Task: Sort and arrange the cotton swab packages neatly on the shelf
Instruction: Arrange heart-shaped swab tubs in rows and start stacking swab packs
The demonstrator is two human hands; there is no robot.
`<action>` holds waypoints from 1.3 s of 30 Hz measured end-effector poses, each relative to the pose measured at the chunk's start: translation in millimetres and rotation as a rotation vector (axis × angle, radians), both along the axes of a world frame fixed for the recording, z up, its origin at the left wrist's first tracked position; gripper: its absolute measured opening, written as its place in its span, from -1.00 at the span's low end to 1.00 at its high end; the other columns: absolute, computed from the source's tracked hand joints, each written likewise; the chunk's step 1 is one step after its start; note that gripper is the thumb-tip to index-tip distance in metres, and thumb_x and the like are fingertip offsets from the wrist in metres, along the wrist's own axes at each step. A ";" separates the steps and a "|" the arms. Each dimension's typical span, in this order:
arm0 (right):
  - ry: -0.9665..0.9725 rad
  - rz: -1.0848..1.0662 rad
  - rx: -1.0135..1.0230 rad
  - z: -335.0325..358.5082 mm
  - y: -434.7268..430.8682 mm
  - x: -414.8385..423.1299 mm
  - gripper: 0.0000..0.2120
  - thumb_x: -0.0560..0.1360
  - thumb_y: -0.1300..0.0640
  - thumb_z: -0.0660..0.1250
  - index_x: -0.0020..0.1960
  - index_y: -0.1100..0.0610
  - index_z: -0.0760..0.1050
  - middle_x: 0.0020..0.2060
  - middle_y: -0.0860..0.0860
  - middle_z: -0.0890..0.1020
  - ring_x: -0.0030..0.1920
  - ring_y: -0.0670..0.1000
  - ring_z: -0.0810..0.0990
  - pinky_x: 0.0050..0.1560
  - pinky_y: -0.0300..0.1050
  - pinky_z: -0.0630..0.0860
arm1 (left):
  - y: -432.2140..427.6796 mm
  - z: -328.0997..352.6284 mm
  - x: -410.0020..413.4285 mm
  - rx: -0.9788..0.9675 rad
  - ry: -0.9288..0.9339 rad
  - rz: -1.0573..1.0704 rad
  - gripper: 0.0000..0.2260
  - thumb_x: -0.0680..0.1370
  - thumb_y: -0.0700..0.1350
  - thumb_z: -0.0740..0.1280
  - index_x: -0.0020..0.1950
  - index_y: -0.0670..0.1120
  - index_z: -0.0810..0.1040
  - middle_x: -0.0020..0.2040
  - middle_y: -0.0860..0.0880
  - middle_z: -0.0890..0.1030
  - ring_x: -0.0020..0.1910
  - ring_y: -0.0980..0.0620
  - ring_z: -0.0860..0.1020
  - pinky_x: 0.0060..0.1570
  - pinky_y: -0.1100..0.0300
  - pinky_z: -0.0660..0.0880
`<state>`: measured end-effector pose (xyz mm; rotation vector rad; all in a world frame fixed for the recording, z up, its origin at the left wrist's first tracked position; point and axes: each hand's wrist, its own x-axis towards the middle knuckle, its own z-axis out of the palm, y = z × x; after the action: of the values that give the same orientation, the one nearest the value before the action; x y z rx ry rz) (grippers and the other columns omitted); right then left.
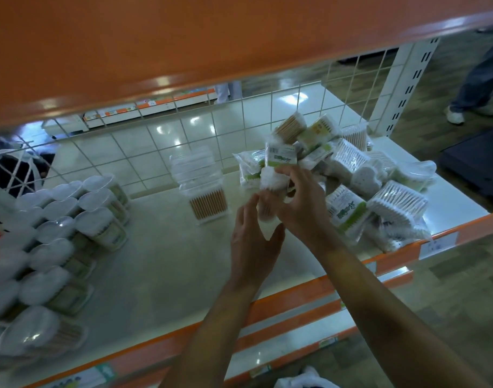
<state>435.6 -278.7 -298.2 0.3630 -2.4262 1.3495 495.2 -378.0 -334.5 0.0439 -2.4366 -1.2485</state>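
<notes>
The right hand (298, 203) pinches a small clear-wrapped pack of white cotton swabs (276, 175) at centre frame, above the pale shelf (155, 270); the left hand (253, 242) cups open beneath. Light, crinkly and slippery: best gripped across its stiff middle.

both bare forearms reach forward and meet, the left hand (253, 242) open with fingers up and thumb spread, the right hand (301, 203) just above it, fingers curled.
</notes>
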 end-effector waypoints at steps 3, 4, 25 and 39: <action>-0.013 0.056 0.009 -3.1 -12.3 4.6 -0.52 0.37 -0.11 0.45 0.19 0.11 0.49 0.09 0.04 0.53 0.05 0.00 0.52 -0.02 -0.12 0.53 | -7.5 -0.9 3.2 0.024 0.006 0.033 -0.43 0.44 -0.14 0.47 0.39 -0.11 0.33 0.25 -0.05 0.50 0.17 0.05 0.50 0.02 0.42 0.38; -0.008 0.072 0.018 -3.5 -15.7 5.8 -0.54 0.38 -0.10 0.45 0.17 0.12 0.50 0.07 0.03 0.52 0.03 -0.01 0.52 -0.05 -0.16 0.53 | -11.1 -0.4 4.7 0.047 0.004 0.044 -0.45 0.44 -0.15 0.47 0.38 -0.10 0.34 0.22 -0.05 0.53 0.14 0.05 0.53 -0.03 0.48 0.37; -0.061 0.521 -0.023 -1.4 -91.7 33.3 -0.79 0.47 0.12 0.40 0.10 0.07 0.57 0.07 -0.04 0.56 0.03 -0.09 0.58 0.00 -0.29 0.56 | -106.5 -0.3 56.1 0.481 -0.132 0.157 -0.53 0.35 -0.14 0.38 0.20 0.09 0.35 -0.07 0.20 0.58 -0.09 0.07 0.59 -0.13 -0.19 0.56; -0.058 0.528 -0.098 -13.0 -147.2 58.3 -0.79 0.45 0.15 0.41 0.06 0.17 0.53 0.02 0.05 0.53 0.00 -0.05 0.58 -0.09 -0.34 0.56 | -137.1 2.4 87.7 0.120 -0.105 0.430 -0.62 0.49 -0.09 0.40 0.28 -0.07 0.45 0.09 0.09 0.54 0.01 0.21 0.49 -0.06 0.51 0.37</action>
<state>494.0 -425.9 -311.2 1.0044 -2.3909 1.6959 582.9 -515.1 -332.1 0.6455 -2.2655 -1.2102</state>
